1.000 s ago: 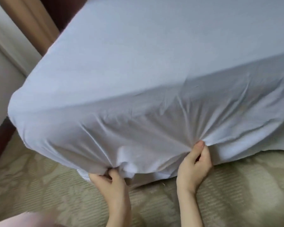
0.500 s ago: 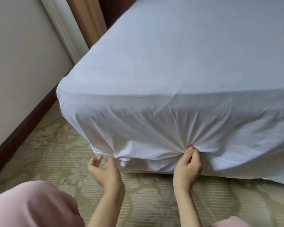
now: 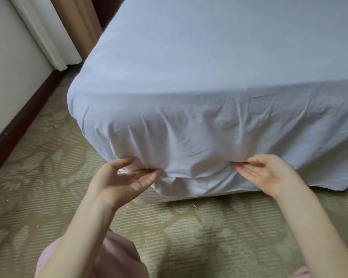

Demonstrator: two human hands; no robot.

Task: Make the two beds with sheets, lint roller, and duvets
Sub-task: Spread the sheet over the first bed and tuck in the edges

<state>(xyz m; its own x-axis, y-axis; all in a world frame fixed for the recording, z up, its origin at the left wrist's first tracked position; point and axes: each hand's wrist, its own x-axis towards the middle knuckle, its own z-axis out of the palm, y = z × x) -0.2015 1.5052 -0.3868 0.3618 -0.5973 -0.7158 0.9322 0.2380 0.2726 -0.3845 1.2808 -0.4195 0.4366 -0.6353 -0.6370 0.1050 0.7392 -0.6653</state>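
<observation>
White cloth bed sheet (image 3: 209, 67): thin woven fabric, looking matt, lying smooth across top at 12 o'clock, creasing into soft folds down side toward 6 o'clock.
Beige patterned carpet (image 3: 38, 187) at 7 o'clock: showing ribbed, rough pile, matt, paler leaf motif running through it.
Dark brown skirting board (image 3: 18, 125) at 9 o'clock: looking like wood, smooth, catching faint sheen.
Off-white wall (image 3: 8, 57) at 10 o'clock: appearing painted, smooth, matt.
White door trim (image 3: 44, 37) at 11 o'clock: looking smooth, painted.
Pale pink cloth garment (image 3: 119, 257) at 6 o'clock: looking soft, matt.
</observation>
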